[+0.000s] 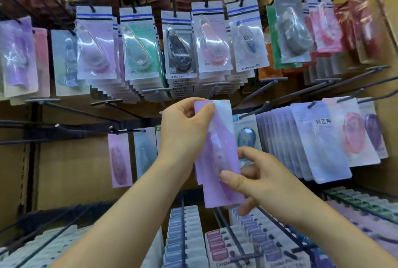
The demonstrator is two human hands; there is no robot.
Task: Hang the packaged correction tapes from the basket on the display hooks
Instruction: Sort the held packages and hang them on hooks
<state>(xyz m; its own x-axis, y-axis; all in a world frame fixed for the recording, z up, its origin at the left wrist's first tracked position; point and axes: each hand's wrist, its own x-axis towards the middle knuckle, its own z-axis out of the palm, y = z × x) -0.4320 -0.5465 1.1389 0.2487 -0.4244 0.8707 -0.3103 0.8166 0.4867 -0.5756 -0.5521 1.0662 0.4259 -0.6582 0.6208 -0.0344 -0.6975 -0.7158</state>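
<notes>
I hold a purple packaged correction tape upright in front of the display, at mid height. My left hand pinches its top end, thumb over the upper left corner. My right hand grips its lower part, thumb on the front and fingers behind. A second pack seems to lie behind the purple one; I cannot tell for sure. A display hook with a flat black tip sticks out just above the pack's top. The basket is out of view.
Rows of hooks hold packaged correction tapes: a full row above, lilac and white packs to the right, a pink pack and a grey one to the left. Bare hooks jut out at left. More packs fill hooks below.
</notes>
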